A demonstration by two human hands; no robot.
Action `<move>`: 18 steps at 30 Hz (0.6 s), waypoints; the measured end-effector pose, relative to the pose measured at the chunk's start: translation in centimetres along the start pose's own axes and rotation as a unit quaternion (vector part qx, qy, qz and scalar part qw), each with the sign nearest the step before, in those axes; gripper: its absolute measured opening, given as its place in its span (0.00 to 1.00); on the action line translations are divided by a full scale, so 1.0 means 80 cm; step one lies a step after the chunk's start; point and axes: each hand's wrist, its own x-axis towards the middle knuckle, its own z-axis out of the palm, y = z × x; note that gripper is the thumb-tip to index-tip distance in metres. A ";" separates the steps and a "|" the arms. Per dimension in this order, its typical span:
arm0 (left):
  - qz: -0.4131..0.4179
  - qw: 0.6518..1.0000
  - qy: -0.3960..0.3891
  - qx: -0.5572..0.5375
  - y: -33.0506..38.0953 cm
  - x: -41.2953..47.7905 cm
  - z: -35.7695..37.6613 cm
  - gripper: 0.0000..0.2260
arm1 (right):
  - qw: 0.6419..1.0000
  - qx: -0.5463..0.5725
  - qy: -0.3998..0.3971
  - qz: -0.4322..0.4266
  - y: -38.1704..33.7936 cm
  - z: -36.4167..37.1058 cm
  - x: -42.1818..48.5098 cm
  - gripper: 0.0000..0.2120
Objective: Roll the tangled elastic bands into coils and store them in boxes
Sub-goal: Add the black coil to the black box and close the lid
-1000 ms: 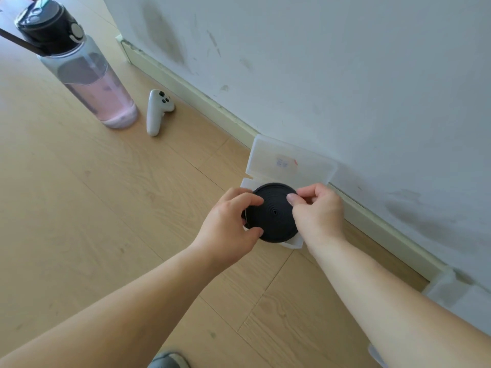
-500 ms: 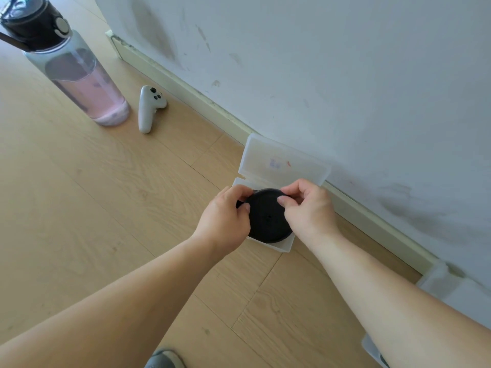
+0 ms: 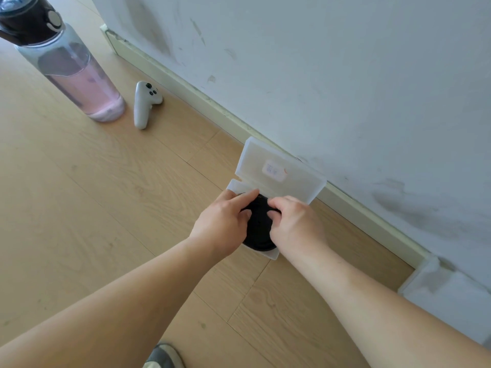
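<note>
Black coil (image 3: 259, 229) now lower in box (image 3: 273, 254)

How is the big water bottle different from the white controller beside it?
The water bottle stands on its base; the controller lies down. The water bottle is see-through, pink lower down, with a dark lid; the controller is solid white with dark buttons. The water bottle is much bigger than the controller. Both sit on the wooden floor.
</note>
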 end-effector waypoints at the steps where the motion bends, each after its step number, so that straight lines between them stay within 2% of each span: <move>1: 0.012 1.000 -0.006 0.016 -0.002 -0.002 0.001 0.21 | 1.000 -0.004 -0.005 0.008 -0.001 0.000 -0.001 0.13; 3: 0.026 0.999 -0.016 0.046 -0.004 -0.005 0.001 0.22 | 0.999 -0.018 -0.013 0.027 -0.002 0.000 -0.006 0.14; 6: 0.023 0.997 -0.027 0.068 -0.006 -0.006 0.001 0.21 | 0.989 -0.150 0.007 -0.018 -0.006 -0.004 -0.019 0.11; 8: 0.026 0.997 -0.023 0.073 -0.005 -0.007 0.002 0.18 | 0.983 -0.183 0.018 -0.023 -0.002 -0.009 -0.024 0.08; 12: 0.020 0.996 -0.016 0.086 0.000 -0.009 0.004 0.13 | 0.994 -0.070 -0.060 0.053 0.009 -0.014 -0.025 0.11; 15: 0.023 0.992 -0.003 0.121 0.011 -0.011 0.004 0.11 | 0.996 0.025 -0.027 0.084 0.022 -0.004 -0.030 0.08; 18: 0.040 0.977 0.006 0.210 0.020 -0.015 0.006 0.12 | 0.987 0.114 -0.002 0.112 0.030 0.005 -0.032 0.05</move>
